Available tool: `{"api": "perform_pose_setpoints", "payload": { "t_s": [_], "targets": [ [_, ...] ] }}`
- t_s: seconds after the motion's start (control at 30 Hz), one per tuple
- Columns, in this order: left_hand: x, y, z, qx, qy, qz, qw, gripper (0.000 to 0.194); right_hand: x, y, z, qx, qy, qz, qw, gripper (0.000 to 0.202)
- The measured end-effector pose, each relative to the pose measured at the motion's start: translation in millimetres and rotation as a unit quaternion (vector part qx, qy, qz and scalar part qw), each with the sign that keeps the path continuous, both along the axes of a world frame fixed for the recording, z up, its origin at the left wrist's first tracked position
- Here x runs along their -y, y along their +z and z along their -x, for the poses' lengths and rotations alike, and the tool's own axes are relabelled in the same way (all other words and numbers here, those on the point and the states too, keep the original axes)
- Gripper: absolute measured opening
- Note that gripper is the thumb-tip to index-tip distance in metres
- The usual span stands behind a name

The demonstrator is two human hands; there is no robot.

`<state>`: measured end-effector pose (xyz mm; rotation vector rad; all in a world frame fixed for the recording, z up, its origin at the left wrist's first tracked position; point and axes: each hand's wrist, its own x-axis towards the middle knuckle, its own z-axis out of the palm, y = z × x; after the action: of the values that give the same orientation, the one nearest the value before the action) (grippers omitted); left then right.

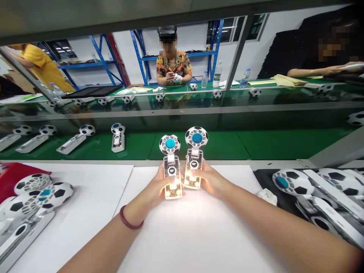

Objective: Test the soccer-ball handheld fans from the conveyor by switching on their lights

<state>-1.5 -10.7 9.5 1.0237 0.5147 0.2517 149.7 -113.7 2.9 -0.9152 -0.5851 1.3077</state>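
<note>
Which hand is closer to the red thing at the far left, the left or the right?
The left. The left hand holds one lit gadget well to the right of the red thing; the right hand holds another, farther right still.

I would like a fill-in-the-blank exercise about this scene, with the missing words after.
The device in the left hand and the other device in the right hand both display the number ____.
The dark red wristband is on the ____ wrist.
The belt beyond the white work surface is ____ in colour.

Missing words: 100; left; green.
</note>
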Motion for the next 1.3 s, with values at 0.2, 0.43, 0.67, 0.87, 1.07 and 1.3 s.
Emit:
{"api": "perform_pose_setpoints", "payload": {
  "t_s": [0.2, 0.43, 0.67, 0.87, 1.07, 1.3],
  "targets": [
    [0.6, 3.2, -0.1, -0.006, -0.012, -0.020, 1.000, 0.059, 1.0, -1.7, -0.6, -0.003, 0.010, 0.007, 1.000, 0.050],
    [1.6, 2.2, 0.4, -0.010, 0.003, -0.014, 1.000, 0.058, 1.3, 0.5, 2.3, -0.020, 0.006, 0.013, 1.000, 0.050],
    [3.3, 3.0, -1.1, -0.007, 0.012, -0.004, 1.000, 0.061, 1.3, 5.5, 3.2, -0.019, -0.004, 0.038, 0.999, 0.056],
    [2.7, -1.4, 0.1, 0.033, 0.004, -0.011, 0.999, 0.057, 1.3, 2.3, 3.8, -0.016, 0.004, 0.013, 1.000, 0.056],
    [0.9, -2.9, 1.9, 0.054, -0.017, -0.026, 0.998, 0.065, 0.6, -1.2, 4.8, -0.001, 0.033, -0.006, 0.999, 0.060],
    [2.5, 0.7, -0.9, 0.046, -0.020, -0.020, 0.999, 0.064, 1.8, 0.0, 6.2, 0.005, 0.014, 0.014, 1.000, 0.061]
  ]
}}
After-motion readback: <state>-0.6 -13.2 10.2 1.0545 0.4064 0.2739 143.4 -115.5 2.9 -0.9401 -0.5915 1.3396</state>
